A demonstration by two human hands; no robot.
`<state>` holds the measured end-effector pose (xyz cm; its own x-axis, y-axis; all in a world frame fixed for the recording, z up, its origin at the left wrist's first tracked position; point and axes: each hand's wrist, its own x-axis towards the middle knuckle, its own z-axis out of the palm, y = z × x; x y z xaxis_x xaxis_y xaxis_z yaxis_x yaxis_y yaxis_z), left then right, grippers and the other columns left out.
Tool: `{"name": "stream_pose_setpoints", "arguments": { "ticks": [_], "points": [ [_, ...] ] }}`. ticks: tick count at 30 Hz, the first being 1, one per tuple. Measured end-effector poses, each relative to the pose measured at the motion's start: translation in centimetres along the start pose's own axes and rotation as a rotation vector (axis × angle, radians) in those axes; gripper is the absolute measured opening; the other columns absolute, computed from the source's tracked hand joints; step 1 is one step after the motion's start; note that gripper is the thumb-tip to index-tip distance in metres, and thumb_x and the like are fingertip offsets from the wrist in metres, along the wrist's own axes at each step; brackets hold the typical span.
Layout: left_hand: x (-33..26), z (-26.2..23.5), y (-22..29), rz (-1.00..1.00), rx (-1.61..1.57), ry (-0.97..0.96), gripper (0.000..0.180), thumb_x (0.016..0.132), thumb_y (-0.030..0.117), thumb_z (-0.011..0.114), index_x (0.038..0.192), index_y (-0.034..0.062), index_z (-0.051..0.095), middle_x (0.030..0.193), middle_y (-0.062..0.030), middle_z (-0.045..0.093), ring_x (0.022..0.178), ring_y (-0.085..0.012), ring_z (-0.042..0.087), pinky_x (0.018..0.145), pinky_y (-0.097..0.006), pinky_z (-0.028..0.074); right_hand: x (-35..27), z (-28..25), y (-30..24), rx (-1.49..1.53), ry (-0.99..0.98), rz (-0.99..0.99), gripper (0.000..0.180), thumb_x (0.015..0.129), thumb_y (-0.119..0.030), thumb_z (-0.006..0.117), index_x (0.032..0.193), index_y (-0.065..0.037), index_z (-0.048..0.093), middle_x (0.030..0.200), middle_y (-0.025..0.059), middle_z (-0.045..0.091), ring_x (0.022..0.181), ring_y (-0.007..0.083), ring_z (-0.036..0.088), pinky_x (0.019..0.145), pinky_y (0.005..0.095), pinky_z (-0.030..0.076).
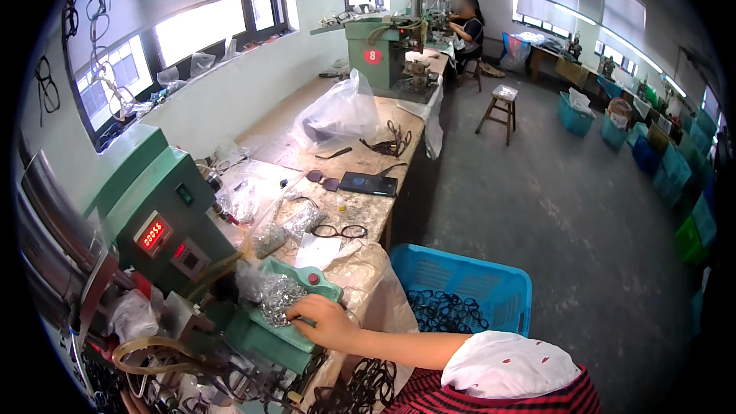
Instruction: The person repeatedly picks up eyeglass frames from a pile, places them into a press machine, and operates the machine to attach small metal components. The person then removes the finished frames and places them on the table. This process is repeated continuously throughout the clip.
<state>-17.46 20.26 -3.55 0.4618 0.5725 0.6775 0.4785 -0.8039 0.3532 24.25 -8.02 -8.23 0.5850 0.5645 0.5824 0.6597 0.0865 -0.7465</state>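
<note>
My right hand [326, 323] reaches in from the right, its bent fingertips closed at the edge of a heap of small silvery metal parts [280, 299]. What the fingertips pinch is too small to make out. The heap lies in a clear plastic bag on the green machine base [264, 337], just below a red button [313, 279]. At the lower left edge a little of my left hand [132, 404] shows beside the machine; its fingers are mostly hidden. Black eyeglass frames [364, 387] are piled below my right forearm.
A green machine [172, 222] with a red display stands at left. On the bench lie eyeglasses [341, 231], sunglasses [323, 179], a phone [369, 183] and a plastic bag [337, 115]. A blue basket [460, 261] of frames stands right. Beyond, a person [469, 27] sits near a stool [500, 111].
</note>
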Motion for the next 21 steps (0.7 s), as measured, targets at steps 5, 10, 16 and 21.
{"name": "stream_pose_setpoints", "arguments": {
  "ticks": [5, 10, 16, 21],
  "points": [
    [-0.4, -0.5, 16.0, -0.133, -0.205, 0.215, 0.032, 0.102, 0.031, 0.051, 0.103, 0.0009, 0.060, 0.100, -0.0156, 0.068, 0.085, -0.0219, 0.064, 0.073, -0.035, 0.051, -1.5, -2.8, -1.3, 0.034, 0.025, 0.014, 0.011, 0.083, -0.006, 0.071, 0.094, -0.006, 0.070, 0.091, 0.0085, 0.068, 0.090, 0.0294, 0.064, 0.079, 0.0390, 0.051],
    [1.4, 1.5, 27.7, -0.306, -0.696, 0.003, 0.039, 0.110, 0.032, 0.033, 0.088, 0.0028, 0.048, 0.088, -0.0113, 0.062, 0.076, -0.0198, 0.058, 0.072, -0.030, 0.049, 3.9, -1.4, -7.5, 0.265, -0.065, -0.182, 0.014, 0.082, -0.005, 0.072, 0.096, -0.004, 0.070, 0.091, 0.0105, 0.068, 0.089, 0.0301, 0.064, 0.080, 0.0405, 0.050],
    [-5.3, 4.7, 21.3, -0.704, -1.004, 0.232, 0.040, 0.108, 0.040, 0.035, 0.085, 0.0100, 0.049, 0.078, -0.0074, 0.056, 0.070, -0.0183, 0.052, 0.069, -0.033, 0.046, 2.6, 7.0, -10.1, 0.420, -0.042, -0.240, 0.014, 0.079, -0.008, 0.074, 0.092, -0.005, 0.072, 0.094, 0.0126, 0.068, 0.089, 0.0335, 0.063, 0.078, 0.0431, 0.051],
    [1.1, 0.5, 26.3, -0.397, -1.012, 0.296, 0.038, 0.108, 0.041, 0.030, 0.094, 0.0072, 0.042, 0.081, -0.0152, 0.056, 0.071, -0.0210, 0.051, 0.070, -0.033, 0.045, 2.0, 6.2, -9.5, 0.502, -0.087, 0.041, 0.030, 0.084, -0.007, 0.073, 0.112, 0.002, 0.065, 0.103, 0.0143, 0.068, 0.092, 0.0251, 0.069, 0.084, 0.0348, 0.054]
  ]
}}
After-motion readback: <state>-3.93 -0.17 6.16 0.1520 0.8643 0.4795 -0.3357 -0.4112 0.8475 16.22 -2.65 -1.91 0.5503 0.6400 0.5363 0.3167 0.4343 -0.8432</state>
